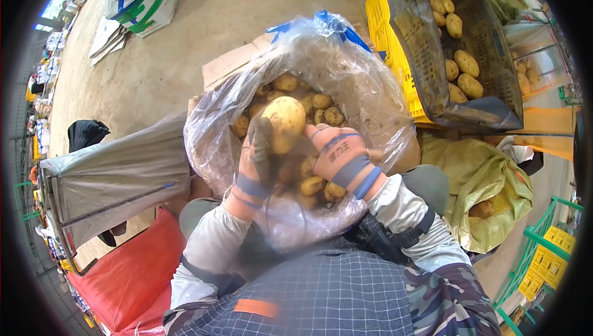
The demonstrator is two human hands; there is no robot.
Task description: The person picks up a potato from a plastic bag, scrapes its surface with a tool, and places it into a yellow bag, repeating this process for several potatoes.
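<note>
A large pale potato (285, 120) is held up over an open clear plastic bag (370, 98). My left hand (254, 160), in an orange glove with a dark palm, grips it from the left. My right hand (343, 155), in a matching glove, is closed just right of that potato, its fingertips close to the potato's lower right side. Its curled fingers face down, so whatever they hold is hidden. Below both hands, smaller potatoes (314, 184) with soil on them lie inside the bag.
A yellow crate (384, 33) with a dark liner holds several potatoes (467, 73) at upper right. A green-yellow sack (488, 169) lies right, a grey-covered frame (123, 194) and red sheet (133, 274) left. Printed cartons (148, 8) stand on the floor ahead.
</note>
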